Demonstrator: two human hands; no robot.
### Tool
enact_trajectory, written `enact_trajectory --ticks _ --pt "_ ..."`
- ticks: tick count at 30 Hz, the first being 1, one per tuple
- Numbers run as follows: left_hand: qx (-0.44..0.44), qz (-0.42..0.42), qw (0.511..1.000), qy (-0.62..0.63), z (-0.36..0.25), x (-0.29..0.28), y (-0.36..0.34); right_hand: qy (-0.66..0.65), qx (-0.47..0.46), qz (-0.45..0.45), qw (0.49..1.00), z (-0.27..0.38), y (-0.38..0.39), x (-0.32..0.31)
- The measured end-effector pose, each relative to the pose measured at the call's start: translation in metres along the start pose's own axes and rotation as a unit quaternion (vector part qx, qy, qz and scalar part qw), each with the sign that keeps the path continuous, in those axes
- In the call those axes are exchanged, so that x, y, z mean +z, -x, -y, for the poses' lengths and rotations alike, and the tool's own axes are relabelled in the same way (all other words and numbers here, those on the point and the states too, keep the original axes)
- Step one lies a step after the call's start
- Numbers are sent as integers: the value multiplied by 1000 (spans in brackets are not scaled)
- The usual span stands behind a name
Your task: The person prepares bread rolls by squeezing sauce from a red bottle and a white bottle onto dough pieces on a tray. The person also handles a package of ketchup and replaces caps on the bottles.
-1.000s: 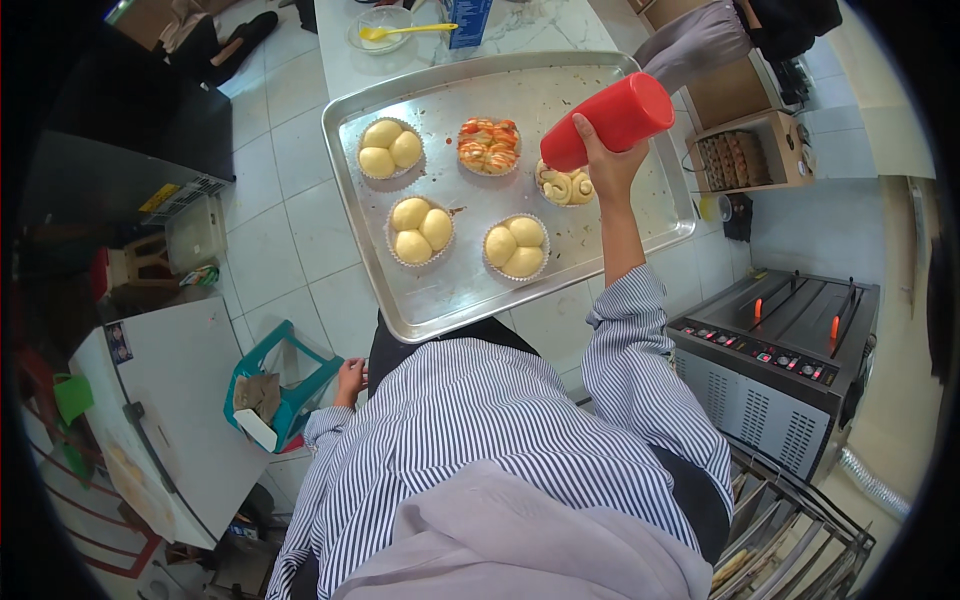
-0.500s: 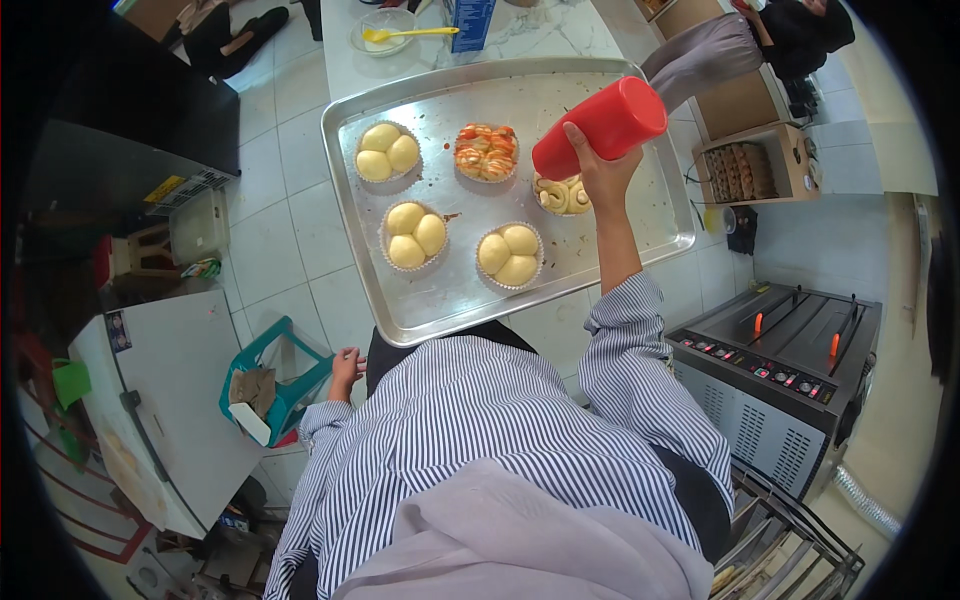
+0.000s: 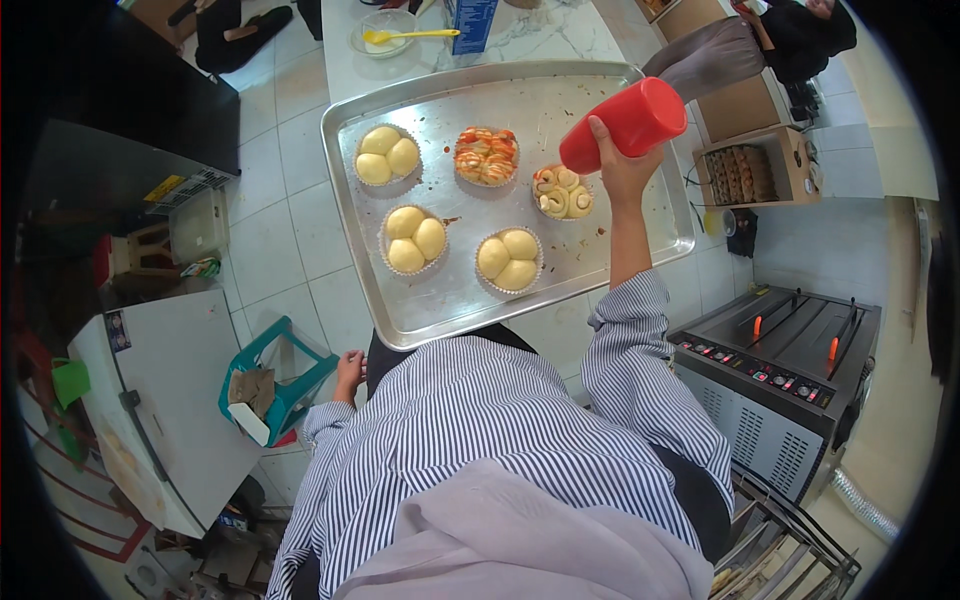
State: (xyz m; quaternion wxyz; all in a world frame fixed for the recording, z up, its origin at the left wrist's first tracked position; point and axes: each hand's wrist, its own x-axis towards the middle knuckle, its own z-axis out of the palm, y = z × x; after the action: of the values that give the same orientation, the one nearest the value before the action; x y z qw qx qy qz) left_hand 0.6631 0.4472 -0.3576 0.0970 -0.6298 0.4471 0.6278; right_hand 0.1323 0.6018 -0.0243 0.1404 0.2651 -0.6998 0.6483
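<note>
At upper right, the right hand [image 3: 628,172] grips a red bottle [image 3: 635,118] near a bun [image 3: 565,194]; I can't tell if the left hand [image 3: 351,372] holds anything.

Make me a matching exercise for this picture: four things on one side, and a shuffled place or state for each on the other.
Column one:
1. Right hand
2. Left hand
3. Spoon
4. Tray

Column two:
A. Silver metal, with five buns on it
B. Wrapped around a red bottle
C. Yellow, partly inside a bowl
D. Lowered by the dark trousers

Right pairs: 1-B, 2-D, 3-C, 4-A.
</note>
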Motion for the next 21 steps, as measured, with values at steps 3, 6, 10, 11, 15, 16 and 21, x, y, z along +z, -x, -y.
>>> enact_trajectory --ticks 3,6,10,11,15,16,21 --pt "-10 -7 1000 7 -5 -1 2 -5 -1 -14 1000 2 -1 -1" --pt "-17 -15 1000 1 -5 -2 2 -26 14 -3 1000 21 7 6" --pt "-11 -11 1000 -4 -7 -2 2 -32 33 17 999 36 17 10" --pt "-10 -14 1000 -3 -6 -4 1 -34 33 17 999 34 16 10" --pt "25 18 999 -15 -30 2 16 25 15 -19 999 5 5 -18" --pt "43 40 998 -15 -43 3 26 47 19 -36 998 1 4 -26" --pt "11 -2 1000 -18 -1 -8 10 -10 17 -8 1000 29 18 2"
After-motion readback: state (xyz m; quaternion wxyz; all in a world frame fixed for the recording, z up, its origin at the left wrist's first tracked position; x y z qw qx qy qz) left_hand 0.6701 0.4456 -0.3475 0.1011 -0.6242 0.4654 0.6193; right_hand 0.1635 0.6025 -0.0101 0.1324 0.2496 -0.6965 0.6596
